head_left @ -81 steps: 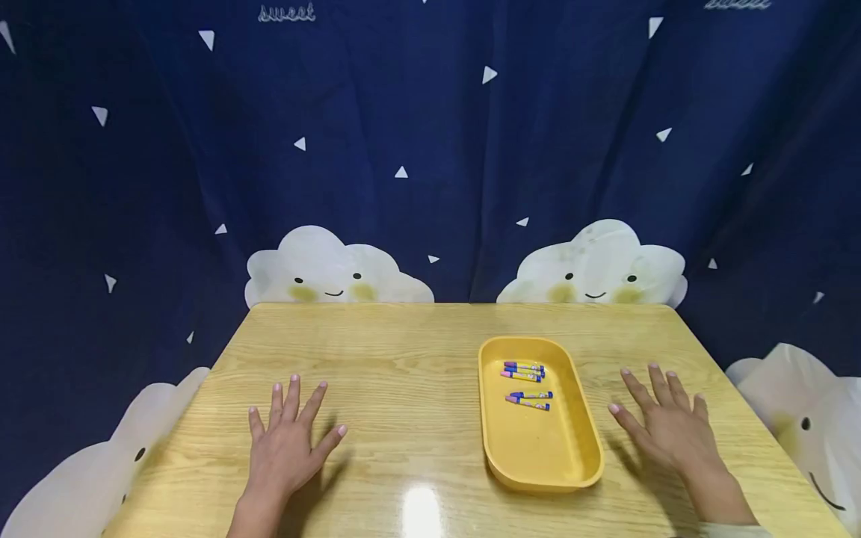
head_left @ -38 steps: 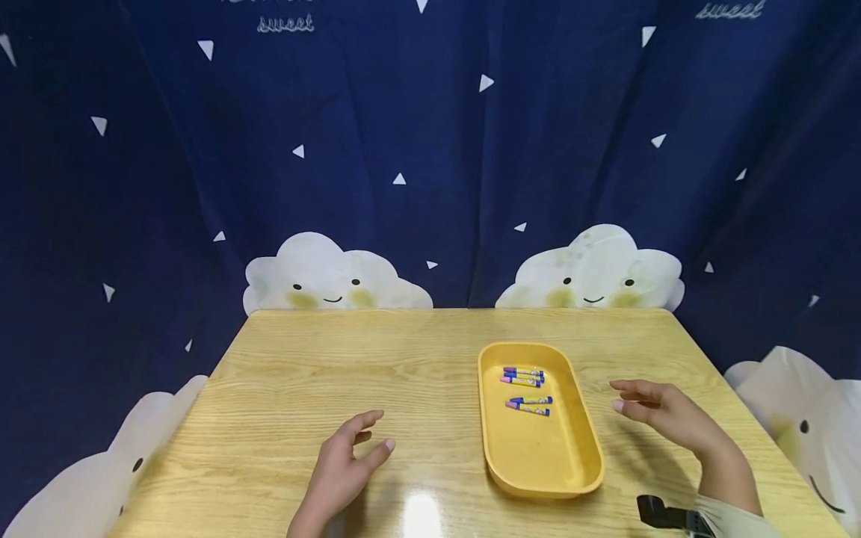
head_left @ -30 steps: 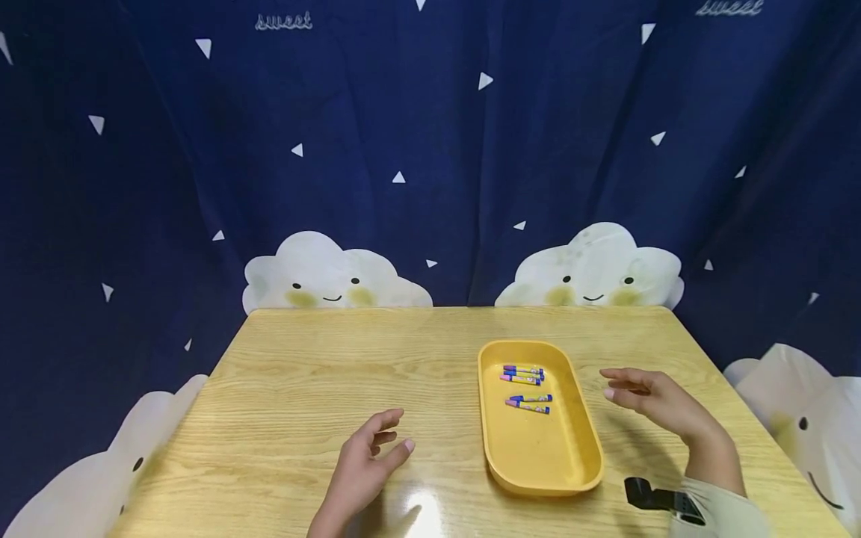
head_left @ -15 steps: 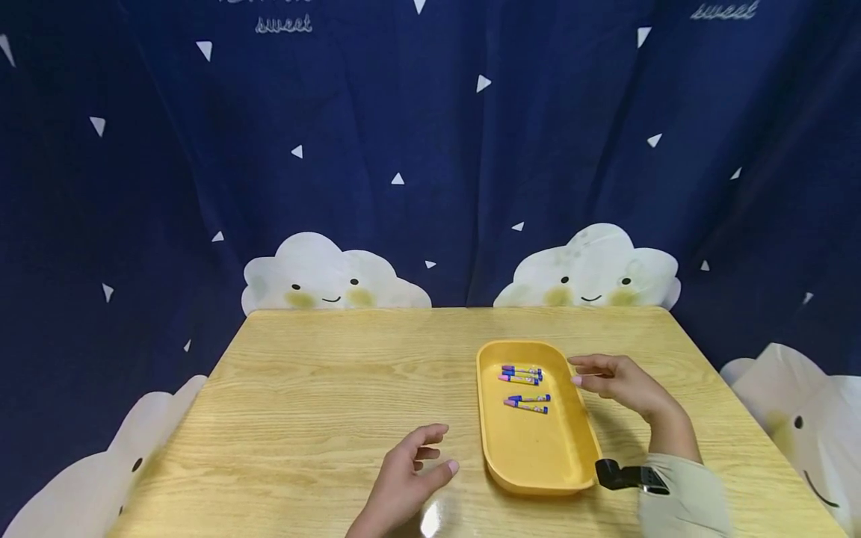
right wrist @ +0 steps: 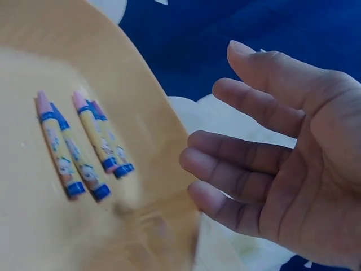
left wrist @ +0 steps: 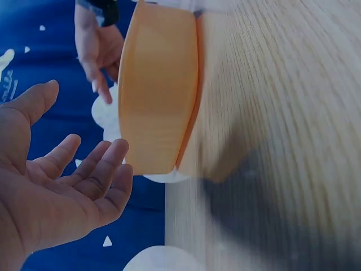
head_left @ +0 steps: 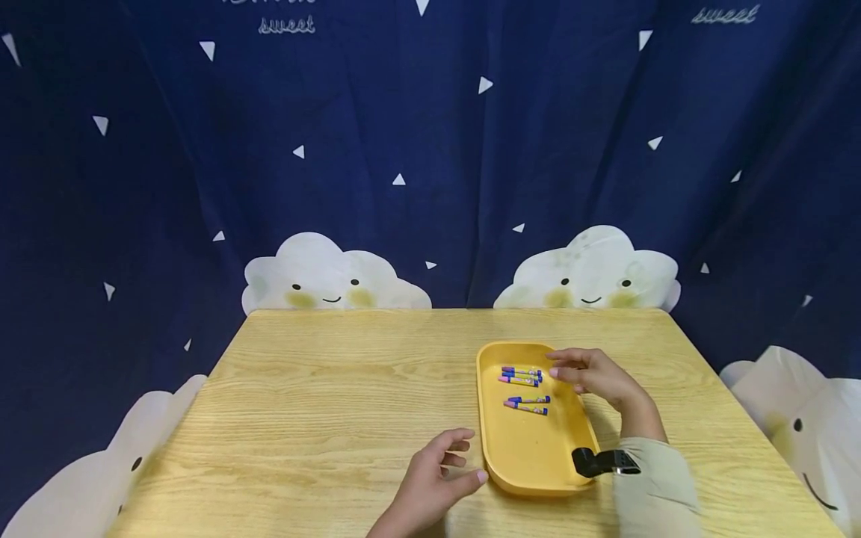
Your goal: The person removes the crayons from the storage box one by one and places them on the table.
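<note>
Several crayons in yellow wrappers with blue bands lie in a yellow plastic tray [head_left: 531, 452]. They form two groups: a far group with a pink-tipped crayon [head_left: 518, 381], and a nearer pair with another pink-tipped crayon [head_left: 526, 408]. My right hand [head_left: 602, 379] hovers over the tray's right rim, its relaxed fingers apart from the crayons. In the right wrist view, nothing lies in that right hand [right wrist: 304, 152]. My left hand [head_left: 430, 482], empty and loosely curved, is beside the tray's left wall. The left wrist view has its fingers close to the tray wall [left wrist: 161, 84]; whether they touch cannot be told.
The tray stands on a light wooden table [head_left: 336, 388], right of the middle. Behind the table hangs a dark blue curtain [head_left: 403, 112] with white clouds and triangles. A black wrist device [head_left: 599, 462] on the right forearm hangs over the tray's near right side.
Both hands, first spread flat on either side, have relaxed and come inward. The left hand has moved right to the tray; the right has moved left over its rim. The crayons lie as before.
</note>
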`<state>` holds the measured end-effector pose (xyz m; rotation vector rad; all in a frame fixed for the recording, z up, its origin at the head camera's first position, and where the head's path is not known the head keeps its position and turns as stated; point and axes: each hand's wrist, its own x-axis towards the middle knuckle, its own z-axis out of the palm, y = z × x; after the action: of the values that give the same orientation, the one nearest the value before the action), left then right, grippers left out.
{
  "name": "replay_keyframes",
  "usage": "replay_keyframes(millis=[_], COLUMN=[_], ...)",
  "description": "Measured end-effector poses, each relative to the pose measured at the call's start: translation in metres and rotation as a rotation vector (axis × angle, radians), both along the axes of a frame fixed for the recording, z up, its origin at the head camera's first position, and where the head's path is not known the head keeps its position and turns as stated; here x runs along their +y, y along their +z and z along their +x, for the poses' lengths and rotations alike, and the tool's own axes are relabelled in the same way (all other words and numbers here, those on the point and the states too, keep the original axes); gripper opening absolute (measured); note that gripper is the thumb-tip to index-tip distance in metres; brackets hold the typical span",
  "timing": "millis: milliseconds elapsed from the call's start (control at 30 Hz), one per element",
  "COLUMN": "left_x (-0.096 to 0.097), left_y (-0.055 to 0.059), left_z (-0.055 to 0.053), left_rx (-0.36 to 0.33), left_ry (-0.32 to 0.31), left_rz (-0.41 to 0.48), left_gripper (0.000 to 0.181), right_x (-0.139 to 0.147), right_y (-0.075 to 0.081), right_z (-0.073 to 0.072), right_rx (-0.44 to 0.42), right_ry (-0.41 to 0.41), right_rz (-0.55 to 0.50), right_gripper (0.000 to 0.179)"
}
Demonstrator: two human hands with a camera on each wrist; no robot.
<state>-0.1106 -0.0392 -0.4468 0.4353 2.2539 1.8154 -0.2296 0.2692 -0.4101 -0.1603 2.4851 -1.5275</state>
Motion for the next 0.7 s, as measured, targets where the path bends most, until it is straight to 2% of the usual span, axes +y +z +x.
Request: replay_keyframes(millis=[300,700], left_x=[0.011,0.024], left_y=[-0.001,-0.012], left_z=[-0.005,-0.012], left_rx=[0.023,0.082], left_ry=[-0.039,-0.023], left_rz=[0.007,-0.014], left_gripper=[0.052,0.051], right_x=[-0.023,-0.037], right_y=[-0.010,-0.031], right_z=[-0.011,-0.025], right_rx=[0.054,0.034], right_ry=[0.066,-0.014], right_rz=[0.063,0.018], right_gripper=[0.042,0.036])
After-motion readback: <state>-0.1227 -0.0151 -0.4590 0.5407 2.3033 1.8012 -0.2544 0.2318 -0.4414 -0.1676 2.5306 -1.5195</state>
